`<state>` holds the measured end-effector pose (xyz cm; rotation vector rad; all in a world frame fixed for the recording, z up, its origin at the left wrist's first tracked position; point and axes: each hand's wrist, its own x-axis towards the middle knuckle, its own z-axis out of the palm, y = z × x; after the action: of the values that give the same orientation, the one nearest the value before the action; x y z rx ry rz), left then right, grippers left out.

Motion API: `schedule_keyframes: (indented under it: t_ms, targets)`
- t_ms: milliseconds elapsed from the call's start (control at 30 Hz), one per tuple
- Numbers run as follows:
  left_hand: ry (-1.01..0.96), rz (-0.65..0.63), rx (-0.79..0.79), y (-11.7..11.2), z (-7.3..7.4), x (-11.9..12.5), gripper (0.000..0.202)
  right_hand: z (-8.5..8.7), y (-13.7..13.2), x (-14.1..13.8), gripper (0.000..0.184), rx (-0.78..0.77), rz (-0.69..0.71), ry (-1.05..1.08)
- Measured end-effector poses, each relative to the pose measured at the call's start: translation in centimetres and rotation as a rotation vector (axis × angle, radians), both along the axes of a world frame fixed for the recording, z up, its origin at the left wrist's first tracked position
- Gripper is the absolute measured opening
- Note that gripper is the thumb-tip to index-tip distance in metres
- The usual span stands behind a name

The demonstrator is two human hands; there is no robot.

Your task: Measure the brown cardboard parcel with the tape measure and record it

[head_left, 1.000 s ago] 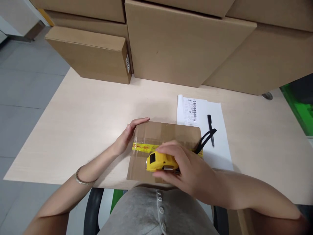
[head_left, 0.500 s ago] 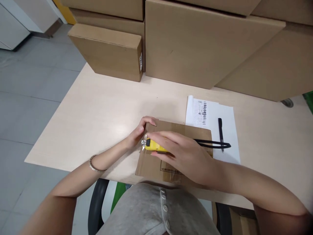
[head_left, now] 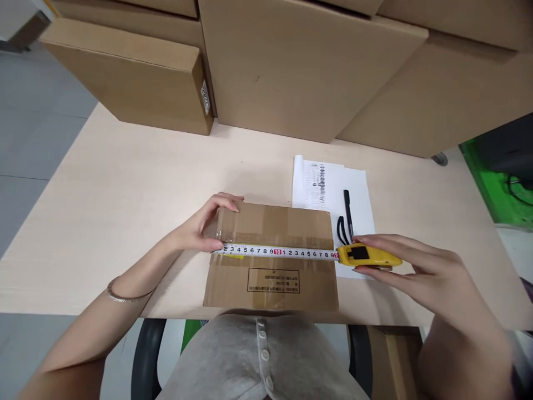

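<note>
While measuring tape (head_left: 287,253) spans cardboard box (head_left: 275,222), right fingers (head_left: 397,242) grip rounded case (head_left: 377,255).

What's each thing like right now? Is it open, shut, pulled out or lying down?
Tape measure: pulled out, its blade straight across the small box.
Small box: shut, lying on the table.
Strap: looped.
Pen: lying on the paper.
Paper: mostly flat, far left corner curled.
Left hand: spread, touching the small box and blade.
Right hand: closed around the tape measure.
</note>
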<state>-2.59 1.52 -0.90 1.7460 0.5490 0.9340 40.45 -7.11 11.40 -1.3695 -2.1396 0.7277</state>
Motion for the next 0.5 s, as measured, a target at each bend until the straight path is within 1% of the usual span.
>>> schedule_keyframes:
  t_ms: [133, 267, 333, 433, 500]
  targets:
    - [0.023, 0.019, 0.038, 0.1, 0.6, 0.0, 0.062, -0.6, -0.5, 0.0, 0.057, 0.007, -0.013, 0.000]
    - [0.017, 0.047, 0.054, 0.1, 0.5, 0.1, 0.062, -0.9, -0.5, -0.7, 0.051, -0.008, -0.022, 0.012]
    - [0.011, 0.060, 0.043, 0.1, 0.5, 0.0, 0.062, -1.0, -0.5, -0.8, 0.052, -0.003, -0.041, -0.001]
    - [0.014, 0.060, 0.022, 0.2, 0.5, 0.0, 0.060, -0.8, -0.5, -0.8, 0.055, 0.026, -0.085, -0.066]
    - [0.011, 0.049, 0.024, 0.2, 0.6, 0.0, 0.060, 0.0, -0.5, -0.7, 0.044, 0.046, -0.093, -0.112]
